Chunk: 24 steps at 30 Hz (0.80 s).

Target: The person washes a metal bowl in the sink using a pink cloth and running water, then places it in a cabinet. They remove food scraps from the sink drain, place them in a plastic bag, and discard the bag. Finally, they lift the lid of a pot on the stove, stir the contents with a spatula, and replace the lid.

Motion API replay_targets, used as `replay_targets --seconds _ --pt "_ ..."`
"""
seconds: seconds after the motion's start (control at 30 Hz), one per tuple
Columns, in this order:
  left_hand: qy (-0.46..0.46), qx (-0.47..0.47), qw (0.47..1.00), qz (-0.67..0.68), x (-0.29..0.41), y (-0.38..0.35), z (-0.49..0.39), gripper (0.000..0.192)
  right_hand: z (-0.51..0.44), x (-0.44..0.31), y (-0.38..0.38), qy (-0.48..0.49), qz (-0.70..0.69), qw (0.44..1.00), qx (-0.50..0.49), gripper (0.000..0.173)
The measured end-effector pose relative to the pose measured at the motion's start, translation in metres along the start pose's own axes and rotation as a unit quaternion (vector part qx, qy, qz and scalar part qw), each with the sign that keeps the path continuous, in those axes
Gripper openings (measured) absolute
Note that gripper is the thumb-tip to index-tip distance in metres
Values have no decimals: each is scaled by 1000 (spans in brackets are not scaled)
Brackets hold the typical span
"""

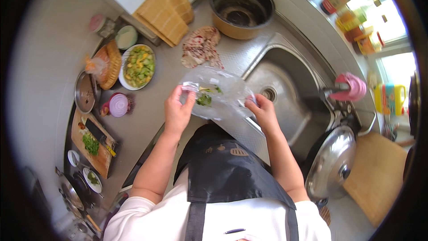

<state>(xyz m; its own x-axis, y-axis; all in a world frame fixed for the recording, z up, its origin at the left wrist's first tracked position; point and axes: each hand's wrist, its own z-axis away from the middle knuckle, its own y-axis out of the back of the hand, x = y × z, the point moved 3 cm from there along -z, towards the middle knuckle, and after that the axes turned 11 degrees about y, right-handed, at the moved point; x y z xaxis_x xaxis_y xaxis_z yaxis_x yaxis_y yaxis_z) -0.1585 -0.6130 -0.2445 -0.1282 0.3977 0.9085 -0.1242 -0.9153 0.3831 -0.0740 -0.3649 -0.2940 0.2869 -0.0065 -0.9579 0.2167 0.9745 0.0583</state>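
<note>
A clear plastic bag (230, 87) is stretched between my two hands, above the counter's front edge and the near left corner of the sink. Inside it lie some green leafy herbs (204, 99) with pale stems. My left hand (179, 110) pinches the bag's left end between thumb and fingers. At the opposite end, my right hand (263, 108) grips the plastic close to the sink's rim. A crumpled red-and-white cloth (200, 45) lies on the counter just beyond the bag.
Right of the bag is a steel sink (284, 73); behind it stands a large pot (242, 10). At left are a plate of chopped vegetables (138, 67), a cut red onion (118, 104), a steel bowl (85, 95), and a cutting board (100, 164) bearing a knife (97, 130) and chopped greens (90, 144).
</note>
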Motion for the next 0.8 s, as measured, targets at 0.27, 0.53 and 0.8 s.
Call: replay_targets --seconds 0.27,0.53,0.8 --pt "53 -184 970 147 60 1 15 22 11 -102 -56 141 -77 983 -87 40" --pt "73 -264 910 312 43 -11 19 23 4 -103 -105 260 -43 957 -119 52" --pt "91 -261 931 238 35 38 29 23 0 -93 -144 177 -144 946 -228 60"
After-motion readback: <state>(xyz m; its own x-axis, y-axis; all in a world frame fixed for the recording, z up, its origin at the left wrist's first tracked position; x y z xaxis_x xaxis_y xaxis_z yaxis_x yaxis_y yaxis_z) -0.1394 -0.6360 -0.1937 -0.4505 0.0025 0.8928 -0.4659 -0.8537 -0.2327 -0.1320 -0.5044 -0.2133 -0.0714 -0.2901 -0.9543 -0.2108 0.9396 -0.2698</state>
